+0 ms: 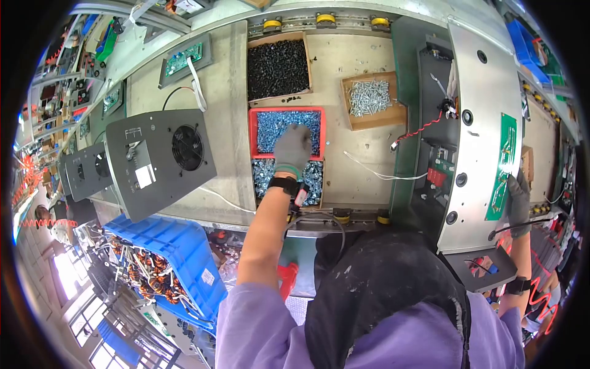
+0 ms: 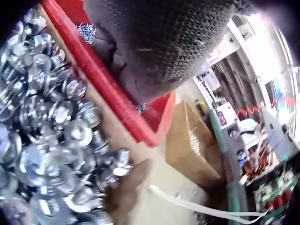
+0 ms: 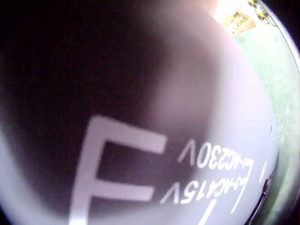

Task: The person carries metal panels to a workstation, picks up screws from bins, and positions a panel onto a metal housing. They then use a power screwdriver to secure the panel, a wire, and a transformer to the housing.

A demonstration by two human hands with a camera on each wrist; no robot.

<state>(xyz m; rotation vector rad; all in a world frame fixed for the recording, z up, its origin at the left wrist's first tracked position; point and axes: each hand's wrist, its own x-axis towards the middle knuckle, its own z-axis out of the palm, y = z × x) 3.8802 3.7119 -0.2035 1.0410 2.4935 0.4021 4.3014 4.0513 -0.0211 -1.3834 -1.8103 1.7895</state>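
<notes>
The left hand [image 1: 294,147], in a grey glove, reaches down into the red bin [image 1: 323,132] at the middle of the bench [image 1: 350,58], its fingers among small screws [image 1: 270,123]. The fingertips are hidden, so how far the grip is closed, and whether it has hold of a screw, cannot be told.

Just beside the red bin, toward the near edge of the bench, lie larger bolts with washers [image 1: 262,175]. A cardboard box of black screws [image 1: 278,69] stands by the far edge; a cardboard box of silver screws [image 1: 370,98] sits to the right, near the green-edged frame.

The right hand [image 1: 520,200], also gloved, is at the right edge of an upright-looking metal panel [image 1: 479,123], beside the green circuit board [image 1: 504,166] there. How its fingers close cannot be made out; the right wrist view shows mostly a blurred dark surface [image 3: 126,161] with white lettering.

At the left of the bench is a grey panel with a fan [image 1: 157,163], above a blue crate [image 1: 190,258] of wound coils. A white cable [image 1: 375,174] crosses the bench right of the red bin.
</notes>
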